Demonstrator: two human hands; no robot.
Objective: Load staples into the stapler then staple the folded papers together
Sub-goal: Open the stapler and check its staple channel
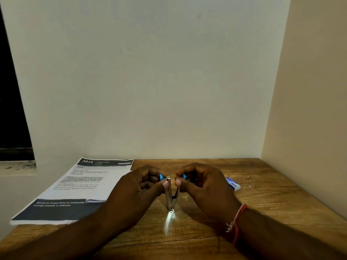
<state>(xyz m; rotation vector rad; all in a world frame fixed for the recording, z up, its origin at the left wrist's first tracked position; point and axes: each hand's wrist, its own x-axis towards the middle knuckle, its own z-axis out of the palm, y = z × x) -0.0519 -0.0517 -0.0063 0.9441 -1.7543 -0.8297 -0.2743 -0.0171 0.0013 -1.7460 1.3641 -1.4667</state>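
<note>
A small metal stapler [171,196] with blue plastic ends stands hinge-down on the wooden table [262,203], spread apart into a V. My left hand [139,186] pinches the left arm of the V near its top. The right arm is pinched by my right hand [201,184] in the same way. A stack of printed papers [75,190] lies flat at the left, its near corner hanging past the table's edge. The small blue and white staple box [233,183] lies to the right of my right hand.
A wall runs along the back of the table and another along its right side. Two tiny bits [248,178] lie on the wood beyond the staple box. A dark window opening [11,109] is at the far left.
</note>
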